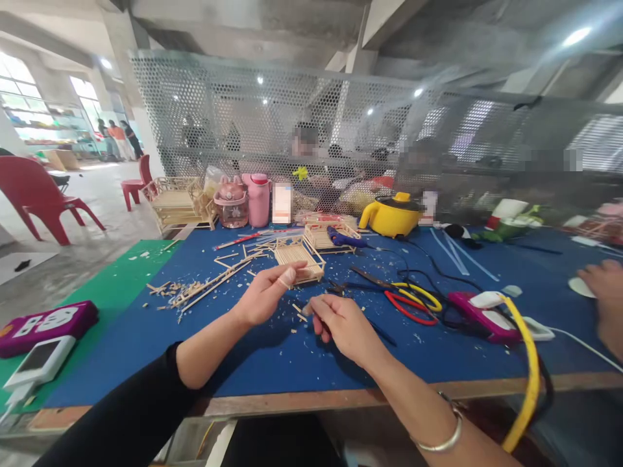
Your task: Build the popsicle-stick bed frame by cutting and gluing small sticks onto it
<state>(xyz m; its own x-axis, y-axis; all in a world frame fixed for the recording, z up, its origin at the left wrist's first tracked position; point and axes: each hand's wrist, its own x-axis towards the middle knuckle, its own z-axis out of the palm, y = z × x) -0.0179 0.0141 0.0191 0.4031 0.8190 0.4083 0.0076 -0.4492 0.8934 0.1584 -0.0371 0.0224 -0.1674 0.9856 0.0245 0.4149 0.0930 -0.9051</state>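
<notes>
My left hand [267, 293] hovers above the blue table mat, thumb pressed against the fingers. Whatever it pinches is too small to name. Just beyond its fingertips stands a small slatted frame of thin wooden sticks [291, 254]. My right hand [343, 326] is lower and to the right, its fingers curled and closed; I cannot make out anything in them. Short stick pieces [299, 312] lie between the two hands. Behind, a blue glue gun [343, 239] rests by a second stick frame [321, 235]. Scissors with red and yellow handles [413, 305] lie right of my right hand.
Loose sticks and offcuts [189, 292] are scattered at left. A yellow pot [394, 216], a pink bottle [257, 200] and a larger stick model [180, 201] line the back before a perforated screen [219, 110]. Purple devices [487, 318] with cables sit right and left. Another person's hand [606, 285] is far right.
</notes>
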